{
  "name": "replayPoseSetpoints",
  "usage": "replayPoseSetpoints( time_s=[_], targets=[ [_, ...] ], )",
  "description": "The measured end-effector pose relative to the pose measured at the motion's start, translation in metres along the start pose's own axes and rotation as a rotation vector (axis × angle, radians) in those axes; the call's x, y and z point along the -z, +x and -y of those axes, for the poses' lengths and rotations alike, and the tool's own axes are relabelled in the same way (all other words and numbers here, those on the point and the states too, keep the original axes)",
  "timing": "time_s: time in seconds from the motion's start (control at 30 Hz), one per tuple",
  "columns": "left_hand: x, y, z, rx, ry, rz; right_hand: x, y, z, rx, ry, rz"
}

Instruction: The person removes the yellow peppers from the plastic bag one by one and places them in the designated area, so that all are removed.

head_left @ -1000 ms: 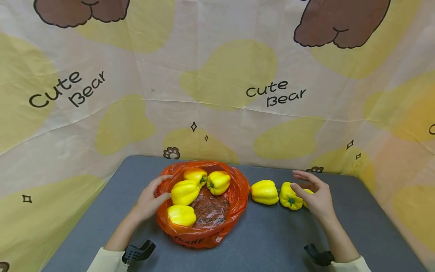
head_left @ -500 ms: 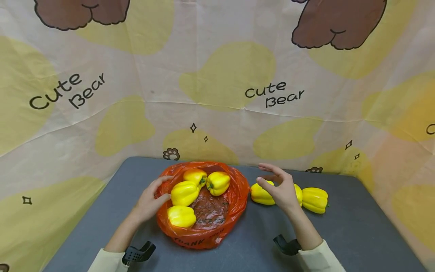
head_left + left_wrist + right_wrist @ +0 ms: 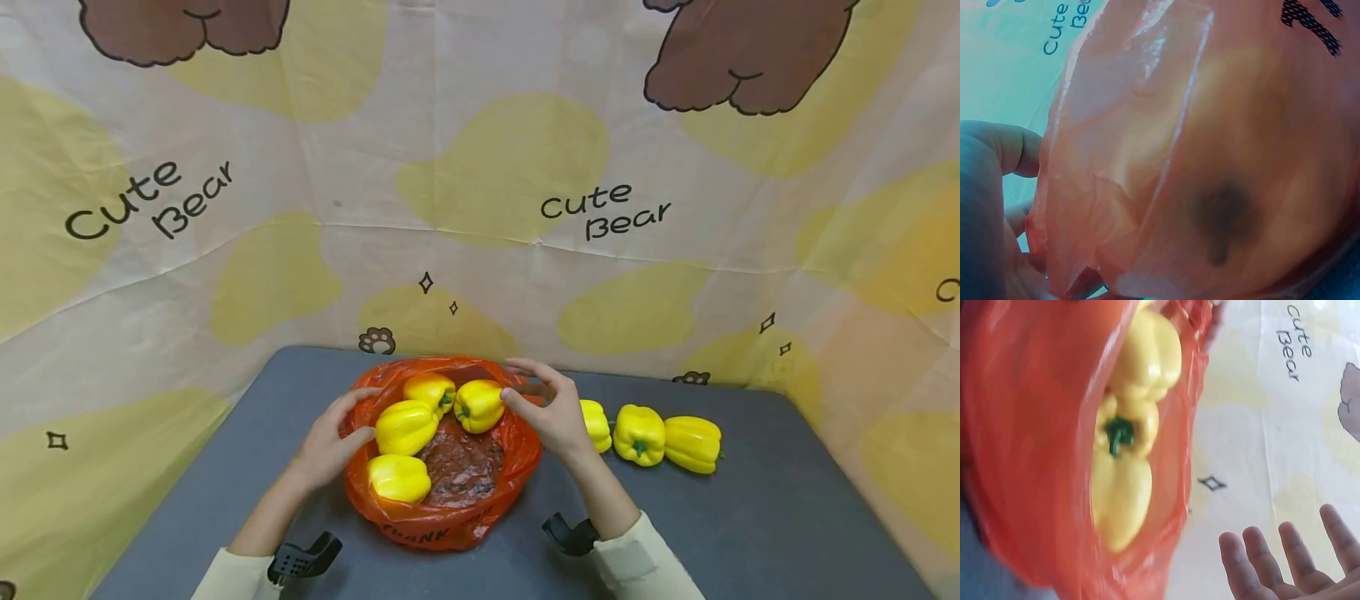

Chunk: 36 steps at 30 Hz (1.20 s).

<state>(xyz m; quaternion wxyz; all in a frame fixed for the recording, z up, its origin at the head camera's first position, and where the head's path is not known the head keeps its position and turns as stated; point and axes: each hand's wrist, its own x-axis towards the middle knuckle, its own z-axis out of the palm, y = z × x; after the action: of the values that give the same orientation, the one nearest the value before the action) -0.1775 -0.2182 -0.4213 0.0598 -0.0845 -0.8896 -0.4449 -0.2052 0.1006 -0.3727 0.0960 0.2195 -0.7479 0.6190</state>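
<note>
A red plastic bag (image 3: 442,533) stands wide-mouthed, with several yellow bell peppers (image 3: 407,427) inside along its left and back sides. At the bag's left rim, my left hand (image 3: 330,442) holds the edge, fingers and thumb around it. The left wrist view shows that hand (image 3: 997,169) against the bag (image 3: 1116,156), partly hidden behind the plastic. My right hand (image 3: 555,412) is spread at the right rim, near a pepper (image 3: 478,406); whether it touches the bag is unclear. In the right wrist view its fingers (image 3: 1297,550) are apart, holding nothing, beside the bag (image 3: 1029,425).
Right of the bag, three yellow peppers lie in a row on the grey table (image 3: 780,500): one (image 3: 596,425) partly behind my right hand, one (image 3: 639,435) in the middle and one (image 3: 693,444) at the end. A patterned cloth (image 3: 480,167) hangs behind.
My right hand has moved left, from over the pepper row to the bag's right rim, uncovering the two rightmost peppers. The left hand has stayed at the left rim.
</note>
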Motion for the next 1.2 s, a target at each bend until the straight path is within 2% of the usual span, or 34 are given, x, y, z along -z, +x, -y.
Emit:
replayPoseSetpoints(
  time_s=[0.2,0.43,0.63,0.7,0.77,1.0,1.2],
  targets=[
    [0.001,0.001,0.001,-0.012,0.001,0.0,-0.027,0.005,-0.002,-0.011,0.041,0.055],
    [0.001,0.0,0.001,-0.008,-0.005,0.0,-0.057,0.008,-0.005,-0.112,0.066,0.138],
    [0.001,0.0,0.003,-0.025,-0.037,0.003,-0.072,0.003,0.016,-0.187,0.019,0.175],
    [0.001,0.0,0.003,-0.031,-0.044,0.004,-0.077,0.001,0.017,-0.197,0.0,0.181],
    [0.001,0.0,0.004,-0.035,-0.046,0.006,-0.082,0.001,0.01,-0.217,-0.009,0.19],
    [0.0,0.0,0.003,-0.043,-0.074,0.014,-0.097,0.004,-0.028,-0.212,-0.031,0.187],
    [0.0,0.001,0.002,-0.037,-0.085,0.015,-0.101,0.006,-0.038,-0.204,-0.05,0.187]
  ],
)
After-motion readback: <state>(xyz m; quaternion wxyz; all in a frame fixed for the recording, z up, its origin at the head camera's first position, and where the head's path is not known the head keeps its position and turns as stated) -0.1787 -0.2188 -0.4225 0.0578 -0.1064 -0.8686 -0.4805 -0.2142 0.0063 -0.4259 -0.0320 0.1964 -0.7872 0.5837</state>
